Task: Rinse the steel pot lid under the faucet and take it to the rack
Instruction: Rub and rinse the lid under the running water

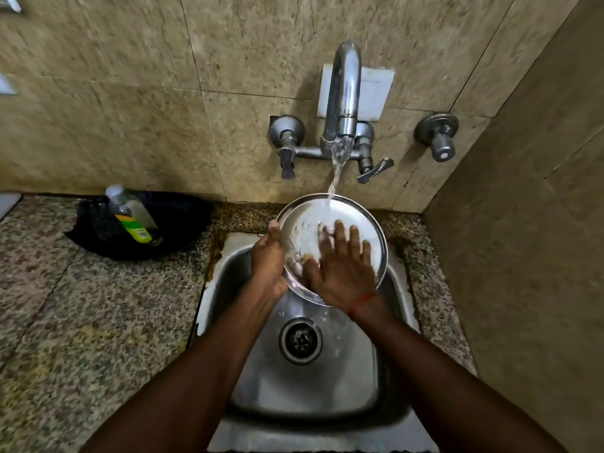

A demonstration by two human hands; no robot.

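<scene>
Steel everywhere here: the steel pot lid [366, 223] is tilted up over the back edge of the stainless sink [385, 364], its face turned toward the camera. Water pours from the curved chrome faucet [343, 93] on the tiled wall and strikes the lid near its upper rim. The left hand [269, 263] grips the lid's left edge, thumb up on the rim, fingers behind and out of sight. The right hand [343, 269] lies flat and open on the lid's face, fingers spread and a little blurred; a red thread [361, 302] circles that wrist. Under the lid, the round drain [300, 340] sits in the middle of the basin with droplets scattered near it.

Around the basin runs a speckled granite countertop [81, 322]. Toward its back left edge rests a black pan [183, 220] with a clear bottle [134, 217] lying slanted inside it, green and yellow label showing. Two tap handles flank the spout, and a separate valve knob [439, 138] is fixed to the wall further right. A side wall closes off the right edge of the counter.
</scene>
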